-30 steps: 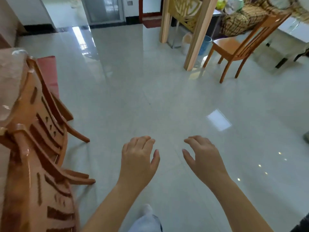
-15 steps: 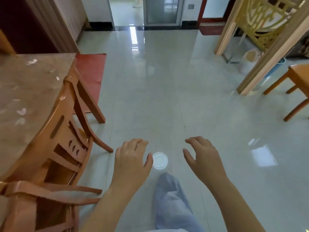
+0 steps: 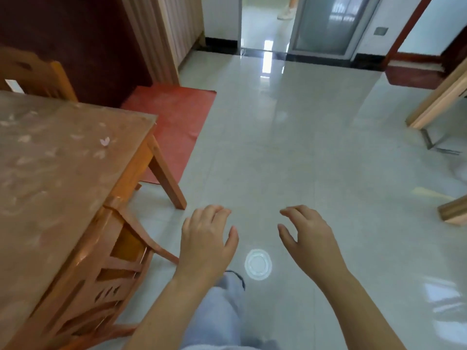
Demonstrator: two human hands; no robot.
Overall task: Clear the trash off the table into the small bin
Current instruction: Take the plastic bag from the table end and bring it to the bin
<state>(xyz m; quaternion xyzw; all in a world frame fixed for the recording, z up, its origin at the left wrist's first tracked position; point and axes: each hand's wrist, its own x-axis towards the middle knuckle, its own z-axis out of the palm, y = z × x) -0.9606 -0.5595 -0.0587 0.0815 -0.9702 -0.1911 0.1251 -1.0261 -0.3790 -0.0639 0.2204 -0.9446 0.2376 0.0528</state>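
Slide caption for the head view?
Empty left hand and right hand hover over tiled floor beside the scrap-littered table.

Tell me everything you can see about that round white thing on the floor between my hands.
The round lid looks like thin, translucent white plastic with concentric rings. It lies flat on the glossy pale floor, seen between the left hand and right hand, just ahead of a grey trouser leg. Only the floor touches it.

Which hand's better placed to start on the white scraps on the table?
Left, probably. The left hand hangs nearer the table, which stands on the person's left with a white scrap near its corner; the right hand is farther out over the floor. Both hold nothing.
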